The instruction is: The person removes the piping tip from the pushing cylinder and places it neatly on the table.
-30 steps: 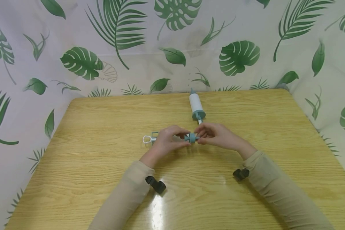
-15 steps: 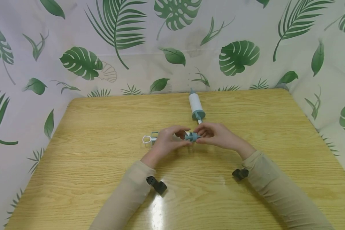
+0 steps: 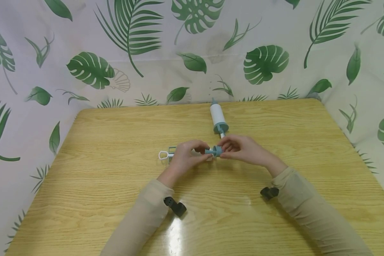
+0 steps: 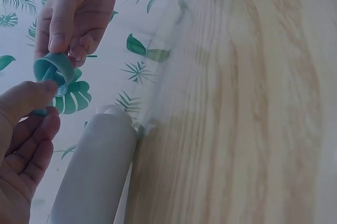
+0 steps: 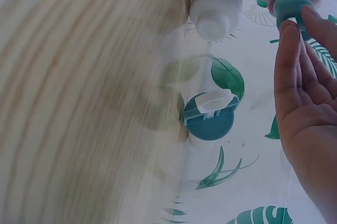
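Above the table, my left hand [image 3: 187, 156] pinches the narrow end of a teal nozzle [image 4: 50, 72] between thumb and fingertips. The nozzle passes into a teal ring-shaped cap [image 3: 217, 151], whose rim my right hand [image 3: 243, 151] pinches from the other side. Whether the two pieces are joined cannot be told. Beneath my left hand lies a white barrel [image 4: 97, 166], which looks like an icing syringe's. Its white loop handle [image 3: 163, 155] and teal finger frame [image 3: 172, 149] stick out to the left; my hand hides much of it in the head view.
Farther back, a second white and teal syringe [image 3: 218, 114] lies with its tip toward the leaf-print cloth [image 3: 166, 71]. Its teal flange [image 5: 210, 126] shows in the right wrist view. The wooden table [image 3: 115, 199] extends around both arms.
Both hands stay close together while the teal cap and nozzle tilt and shift slightly up and right. More of the barrel's right end shows beneath them.
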### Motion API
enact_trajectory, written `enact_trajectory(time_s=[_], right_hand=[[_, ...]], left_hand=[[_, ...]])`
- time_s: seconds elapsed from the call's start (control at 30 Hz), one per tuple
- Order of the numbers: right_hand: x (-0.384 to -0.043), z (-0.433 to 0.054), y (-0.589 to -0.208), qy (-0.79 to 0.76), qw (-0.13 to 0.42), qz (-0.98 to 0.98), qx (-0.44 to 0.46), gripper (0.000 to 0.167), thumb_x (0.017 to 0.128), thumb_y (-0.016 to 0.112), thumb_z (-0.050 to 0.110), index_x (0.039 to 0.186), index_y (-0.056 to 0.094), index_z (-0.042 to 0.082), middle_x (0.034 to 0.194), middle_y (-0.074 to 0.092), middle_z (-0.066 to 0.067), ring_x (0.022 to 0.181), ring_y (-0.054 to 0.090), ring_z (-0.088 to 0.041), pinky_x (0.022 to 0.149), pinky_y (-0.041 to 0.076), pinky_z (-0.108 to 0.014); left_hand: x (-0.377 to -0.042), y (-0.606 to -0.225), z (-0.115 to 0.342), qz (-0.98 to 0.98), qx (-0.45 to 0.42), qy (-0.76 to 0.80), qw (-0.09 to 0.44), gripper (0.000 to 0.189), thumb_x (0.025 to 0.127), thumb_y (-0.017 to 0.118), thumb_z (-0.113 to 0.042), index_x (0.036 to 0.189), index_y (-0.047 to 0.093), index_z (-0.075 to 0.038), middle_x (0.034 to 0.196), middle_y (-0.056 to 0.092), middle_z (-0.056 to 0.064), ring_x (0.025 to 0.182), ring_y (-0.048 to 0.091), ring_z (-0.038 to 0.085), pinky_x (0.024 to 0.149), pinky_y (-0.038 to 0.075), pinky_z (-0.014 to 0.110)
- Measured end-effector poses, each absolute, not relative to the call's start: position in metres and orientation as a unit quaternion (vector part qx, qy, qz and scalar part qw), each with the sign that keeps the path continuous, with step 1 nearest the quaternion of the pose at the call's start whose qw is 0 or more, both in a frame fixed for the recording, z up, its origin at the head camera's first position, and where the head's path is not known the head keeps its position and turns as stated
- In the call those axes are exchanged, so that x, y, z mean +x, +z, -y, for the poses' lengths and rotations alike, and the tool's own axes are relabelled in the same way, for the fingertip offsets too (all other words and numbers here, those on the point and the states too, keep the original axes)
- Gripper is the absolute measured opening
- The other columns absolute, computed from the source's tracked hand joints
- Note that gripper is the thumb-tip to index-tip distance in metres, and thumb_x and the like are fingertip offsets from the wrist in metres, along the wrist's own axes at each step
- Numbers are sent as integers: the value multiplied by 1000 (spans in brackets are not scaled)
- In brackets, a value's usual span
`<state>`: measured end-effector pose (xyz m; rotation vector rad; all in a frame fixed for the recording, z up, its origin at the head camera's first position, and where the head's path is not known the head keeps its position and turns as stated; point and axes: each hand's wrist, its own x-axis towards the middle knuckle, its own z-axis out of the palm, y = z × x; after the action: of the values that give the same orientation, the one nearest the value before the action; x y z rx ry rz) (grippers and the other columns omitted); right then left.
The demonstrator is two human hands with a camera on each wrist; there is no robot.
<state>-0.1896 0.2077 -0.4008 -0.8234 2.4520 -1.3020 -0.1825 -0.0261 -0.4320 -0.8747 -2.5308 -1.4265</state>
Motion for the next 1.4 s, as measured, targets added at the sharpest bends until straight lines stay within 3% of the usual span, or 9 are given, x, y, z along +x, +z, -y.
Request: enact_trajectory(time_s=[0.33, 0.8, 1.07, 1.4], right_hand=[[-189, -218, -400, -443, 119, -846, -271, 29, 84, 73, 10, 111, 62, 3, 93, 67, -4, 86, 64, -18, 76, 54, -29], [-187, -236, -393, -407, 105, -871, -256, 27, 87, 72, 18, 111, 63, 8, 96, 66, -3, 88, 62, -16, 78, 53, -33], [-188, -250, -394, -406, 107, -878, -230, 29, 89, 70, 17, 112, 60, 4, 111, 62, -10, 101, 62, -25, 83, 53, -38], [-191, -258, -402, -369, 105, -891, -243, 26, 86, 72, 13, 107, 59, 4, 101, 62, -7, 96, 61, -23, 83, 53, -37]], left_hand=[[-181, -432, 20, 838, -289, -458, 74, 16, 82, 76, -11, 95, 71, -3, 87, 70, 8, 80, 60, 14, 72, 52, 30], [-180, -431, 10, 850, -282, -430, 110, 20, 81, 77, -15, 97, 72, -3, 92, 66, 3, 84, 59, 16, 72, 48, 23], [-183, -429, -1, 867, -272, -404, 102, 23, 81, 78, -18, 99, 71, -4, 95, 68, 4, 86, 60, 16, 76, 48, 23], [-189, -432, -17, 893, -275, -345, 92, 28, 74, 82, -23, 95, 73, -7, 93, 70, 2, 88, 61, 16, 81, 46, 27]])
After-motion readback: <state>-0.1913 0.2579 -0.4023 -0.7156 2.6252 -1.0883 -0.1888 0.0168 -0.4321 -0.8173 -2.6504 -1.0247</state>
